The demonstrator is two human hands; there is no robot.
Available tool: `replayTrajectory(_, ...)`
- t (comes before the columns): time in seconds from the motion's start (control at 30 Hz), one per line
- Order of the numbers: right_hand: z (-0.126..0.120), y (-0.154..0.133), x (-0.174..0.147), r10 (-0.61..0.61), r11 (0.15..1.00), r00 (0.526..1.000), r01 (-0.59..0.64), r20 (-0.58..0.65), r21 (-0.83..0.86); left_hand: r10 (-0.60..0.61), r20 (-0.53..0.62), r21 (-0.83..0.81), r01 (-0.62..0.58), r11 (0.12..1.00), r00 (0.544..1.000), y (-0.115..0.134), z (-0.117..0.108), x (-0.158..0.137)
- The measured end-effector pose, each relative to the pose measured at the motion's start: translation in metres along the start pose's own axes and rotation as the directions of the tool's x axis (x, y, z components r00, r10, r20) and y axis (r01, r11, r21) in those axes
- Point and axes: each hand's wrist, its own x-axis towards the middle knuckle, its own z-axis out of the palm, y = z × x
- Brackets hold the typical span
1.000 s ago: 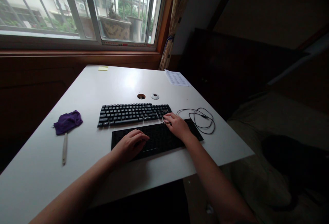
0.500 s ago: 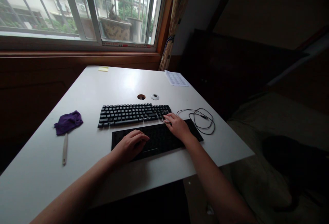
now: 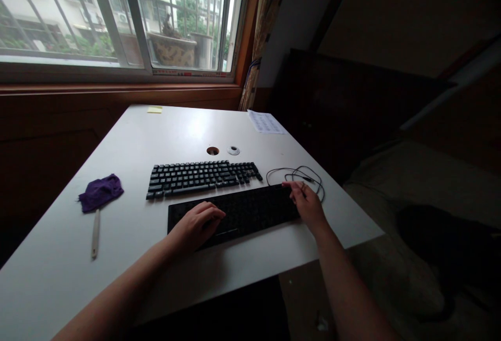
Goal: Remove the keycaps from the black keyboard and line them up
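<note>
A black keyboard base [image 3: 250, 208] lies along the near side of the white desk. Just beyond it, loose black keycaps [image 3: 195, 177] stand in rows in a keyboard layout. Over the left part of the base rests my left hand [image 3: 198, 223], fingers curled together, steadying that end. My right hand [image 3: 305, 203] is at the base's right end, thumb and fingers pinched. Whatever sits in that pinch is too small to name. A thin black cable [image 3: 319, 177] loops on the desk just behind my right hand.
At the left lies a purple cloth [image 3: 100, 192] on a light-coloured handle [image 3: 95, 234]. Behind the keycaps are a round desk hole [image 3: 212, 150] and its grey cover [image 3: 234, 150]. A printed sheet [image 3: 266, 122] and a yellow note [image 3: 154, 109] lie at the far edge.
My right hand has moved right, from the right end of the keycap rows to the right end of the keyboard base. My left hand stays in place. The view has shifted slightly.
</note>
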Motion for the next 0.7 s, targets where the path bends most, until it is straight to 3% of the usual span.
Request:
replayTrajectory(0.07, -0.015, 0.012, -0.010, 0.095, 0.995, 0.994, -0.093, -0.054, 0.038, 0.002, 0.003, 0.001, -0.002, 1.000, 1.000, 0.000, 0.000, 0.000)
replayTrajectory(0.17, -0.032, 0.030, -0.025, 0.144, 0.989, 0.973, -0.138, -0.180, 0.047, 0.005, 0.014, 0.005, -0.005, 1.000, 1.000, -0.001, 0.001, -0.001)
replayTrajectory(0.33, -0.048, 0.049, -0.045, 0.116, 0.977, 0.942, -0.165, -0.316, -0.133, -0.011, 0.058, 0.023, 0.009, 1.000, 0.998, -0.004, 0.002, -0.002)
replayTrajectory(0.53, -0.048, 0.044, -0.050, 0.042, 0.915, 0.945, -0.167, -0.325, -0.368, 0.008, 0.079, 0.043, -0.011, 0.999, 0.997, -0.002, 0.000, 0.000)
replayTrajectory(0.7, -0.042, 0.031, -0.042, -0.009, 0.887, 0.976, -0.093, -0.217, -0.453, 0.018, 0.079, 0.064, -0.023, 0.998, 0.997, -0.003, 0.000, 0.000)
